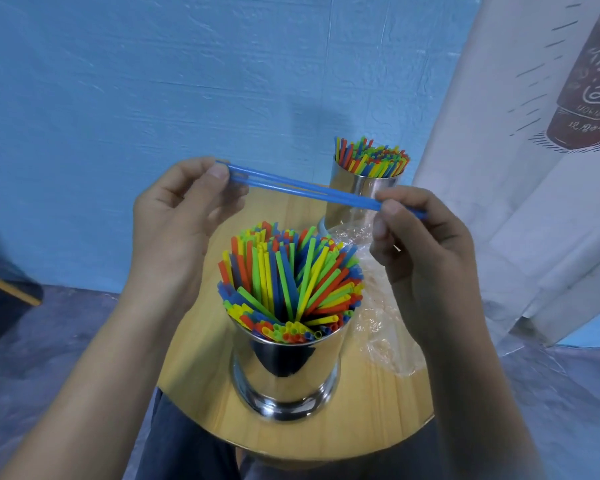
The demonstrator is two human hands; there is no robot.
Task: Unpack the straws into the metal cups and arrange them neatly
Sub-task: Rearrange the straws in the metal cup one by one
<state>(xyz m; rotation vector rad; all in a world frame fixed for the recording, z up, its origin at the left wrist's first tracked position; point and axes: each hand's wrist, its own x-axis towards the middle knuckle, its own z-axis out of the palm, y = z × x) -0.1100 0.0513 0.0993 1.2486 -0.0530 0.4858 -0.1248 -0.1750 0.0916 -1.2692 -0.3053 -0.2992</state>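
Above the bench (378,410), left hand (174,223) and right hand (420,244) pinch blue straws (305,187); the crowded cup (284,375) may jam their insertion.

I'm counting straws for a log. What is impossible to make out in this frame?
Head view:
1. Number of blue straws: they overlap where the left hand and right hand pinch them.
2. Base of the far metal cup: mostly behind the right hand and plastic wrapper.
3. Wrapper's contents: clear, crumpled, partly behind the right hand.
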